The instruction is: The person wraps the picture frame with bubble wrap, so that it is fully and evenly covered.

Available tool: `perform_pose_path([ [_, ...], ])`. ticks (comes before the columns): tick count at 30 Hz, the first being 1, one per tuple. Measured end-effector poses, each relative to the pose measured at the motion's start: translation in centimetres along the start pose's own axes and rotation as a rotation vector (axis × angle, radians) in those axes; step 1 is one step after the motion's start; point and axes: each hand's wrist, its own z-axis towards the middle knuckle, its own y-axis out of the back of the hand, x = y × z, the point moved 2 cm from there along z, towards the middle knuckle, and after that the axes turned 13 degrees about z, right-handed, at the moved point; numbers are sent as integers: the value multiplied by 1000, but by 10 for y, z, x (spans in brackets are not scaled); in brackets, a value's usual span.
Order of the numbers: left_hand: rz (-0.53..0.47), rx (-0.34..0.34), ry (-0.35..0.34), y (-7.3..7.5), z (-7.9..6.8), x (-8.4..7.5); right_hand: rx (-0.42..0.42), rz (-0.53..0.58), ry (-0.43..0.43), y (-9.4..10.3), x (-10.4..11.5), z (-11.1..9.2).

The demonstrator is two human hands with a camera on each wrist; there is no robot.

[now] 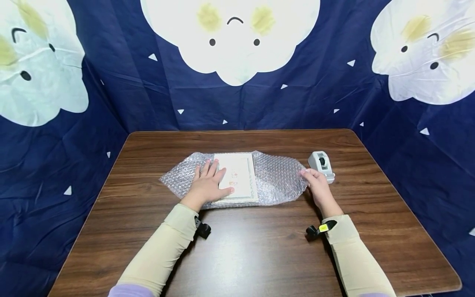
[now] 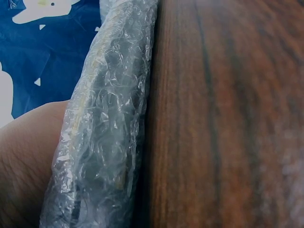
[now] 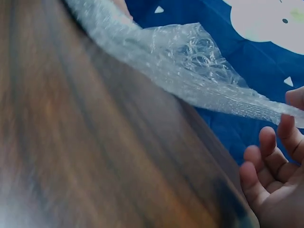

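A flat, pale rectangular item (image 1: 243, 177) with a printed border and small pictures lies on bubble wrap (image 1: 278, 177) in the middle of the table. The wrap extends past it on both sides. My left hand (image 1: 205, 187) rests with spread fingers across the item's left part and the wrap there. My right hand (image 1: 315, 183) pinches the wrap's right end between thumb and forefinger. In the right wrist view the right hand's other fingers (image 3: 268, 142) are loosely bent, and the wrap (image 3: 190, 80) slopes from the pinch down to the table. Bubble wrap (image 2: 107, 109) covers the item's near edge in the left wrist view.
A white tape dispenser (image 1: 321, 165) stands just behind and right of my right hand. The brown wooden table (image 1: 259, 239) is bordered by dark blue cloth (image 1: 241, 107) with white cloud shapes at the back and sides.
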Motion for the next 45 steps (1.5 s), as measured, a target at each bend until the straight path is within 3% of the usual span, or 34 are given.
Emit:
perform_pose_path([
  [4, -2, 5, 0, -2, 1, 0, 52, 160, 1, -10, 6, 1],
  [12, -2, -21, -5, 1, -2, -3, 156, 277, 46, -33, 18, -2],
  [23, -7, -32, -6, 1, -3, -1, 246, 513, 35, -59, 20, -1],
  [35, -20, -30, -5, 1, -4, -2, 305, 565, 34, -109, 23, 1],
  [45, -39, -42, -4, 2, -4, -2, 371, 554, -15, -147, 11, 1],
])
